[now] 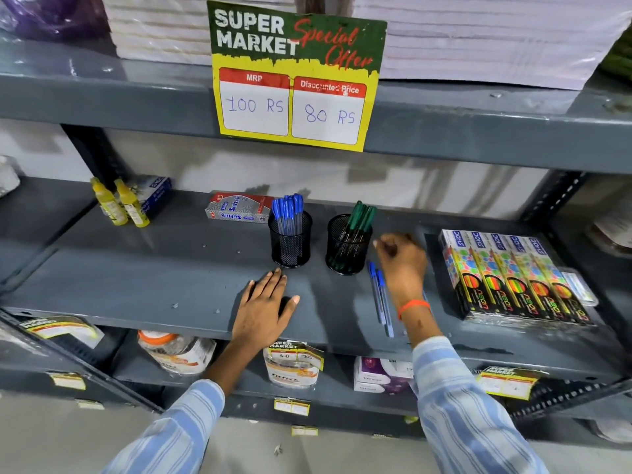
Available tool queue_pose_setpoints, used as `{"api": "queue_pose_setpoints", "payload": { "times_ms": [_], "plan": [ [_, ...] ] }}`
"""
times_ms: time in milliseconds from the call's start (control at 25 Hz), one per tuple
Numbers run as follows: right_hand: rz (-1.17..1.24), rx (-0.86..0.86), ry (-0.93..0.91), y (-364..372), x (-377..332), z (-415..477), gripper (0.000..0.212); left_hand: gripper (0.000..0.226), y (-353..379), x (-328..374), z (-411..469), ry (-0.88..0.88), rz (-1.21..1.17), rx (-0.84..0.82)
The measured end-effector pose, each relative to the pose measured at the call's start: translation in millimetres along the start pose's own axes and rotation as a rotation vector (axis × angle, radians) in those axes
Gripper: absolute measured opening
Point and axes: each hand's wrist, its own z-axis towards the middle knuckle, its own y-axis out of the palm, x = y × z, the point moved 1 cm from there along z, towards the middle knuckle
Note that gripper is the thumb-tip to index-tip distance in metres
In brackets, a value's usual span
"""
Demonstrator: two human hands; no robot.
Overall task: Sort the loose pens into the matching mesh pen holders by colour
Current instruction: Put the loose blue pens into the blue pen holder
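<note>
Two black mesh pen holders stand on the grey shelf. The left holder is packed with blue pens. The right holder holds several green pens. Two loose blue pens lie side by side on the shelf, just right of the green holder. My right hand hovers right of that holder and above the loose pens, fingers curled, with nothing visible in it. My left hand lies flat and open on the shelf in front of the blue holder.
A row of neon pencil boxes lies at the right. A red and grey box sits behind the blue holder, two yellow bottles at the far left. A price sign hangs from the shelf above. Jars stand on the shelf below.
</note>
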Motion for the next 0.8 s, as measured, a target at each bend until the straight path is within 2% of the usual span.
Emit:
{"api": "queue_pose_setpoints", "payload": {
  "times_ms": [120,160,400,640,800],
  "plan": [
    [-0.271,-0.337,0.189,-2.9,29.0,-15.8,0.030,0.072,-0.3,0.3,1.0,0.007,0.004,0.008],
    [-0.315,-0.396,0.223,-1.6,33.2,-20.5,0.033,0.074,-0.4,-0.2,0.7,0.008,0.003,0.010],
    [-0.321,-0.386,0.215,5.0,28.6,-22.1,0.024,0.074,-2.1,-0.2,-0.1,0.002,-0.005,0.002],
    [-0.201,-0.471,0.325,-0.5,33.2,-18.4,0.038,0.070,-2.0,0.5,0.3,-0.002,-0.004,-0.006],
    [-0.070,-0.426,0.306,-4.9,28.5,-22.4,0.043,0.067,-0.1,-1.2,1.5,0.007,0.008,0.002]
  ]
}}
